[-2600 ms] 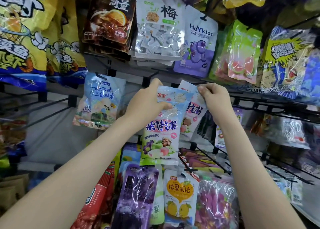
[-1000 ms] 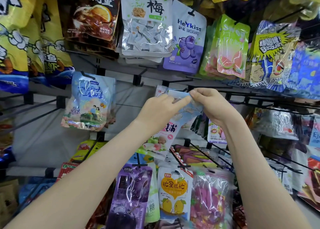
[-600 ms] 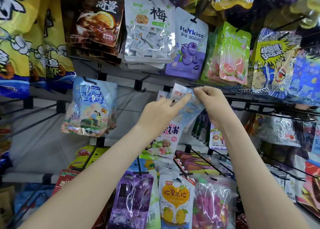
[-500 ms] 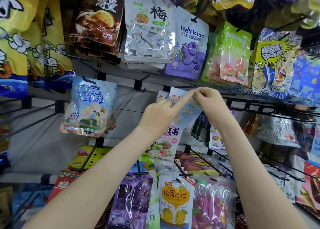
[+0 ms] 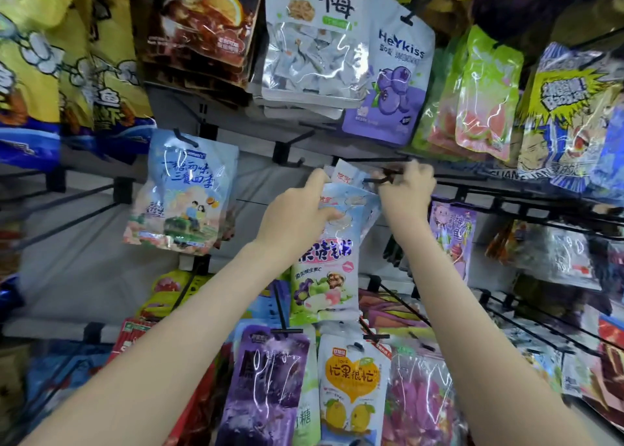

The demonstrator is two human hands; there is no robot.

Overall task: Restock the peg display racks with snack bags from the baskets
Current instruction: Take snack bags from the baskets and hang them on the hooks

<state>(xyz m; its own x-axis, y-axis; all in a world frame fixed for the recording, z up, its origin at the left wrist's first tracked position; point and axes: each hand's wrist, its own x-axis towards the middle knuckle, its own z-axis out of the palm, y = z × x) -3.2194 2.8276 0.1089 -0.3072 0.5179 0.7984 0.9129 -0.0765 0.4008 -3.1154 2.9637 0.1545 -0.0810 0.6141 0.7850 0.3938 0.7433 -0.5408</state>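
A moment ago both hands were pinching the very top of the snack bag (image 5: 329,270), close together, with the left pointer finger stretched out along its edge. Now the hands are apart. The left hand (image 5: 297,214) is lower on the bag and grips its upper part, with the thumb on the front and the fingers behind it. The right hand (image 5: 407,192) is now off to the right, and its fingers curl around the end of the black peg (image 5: 381,179). The bag hangs straighter than before, so its fruit picture and big letters face out. It hangs in front of the gray back wall (image 5: 84,260), just below the purple blueberry bag (image 5: 395,84) and to the right of the pale blue bag (image 5: 189,192). The top of a second bag (image 5: 346,175) peeks out behind it, right by the peg. The fingers hide the bag's hole, so it is hard to say if the hole is on the peg yet. It looks like the person holds the peg steady with one hand and gets ready to slide the bag on with the other. So this bag is close to its spot on the rack but is probably not hung up yet.
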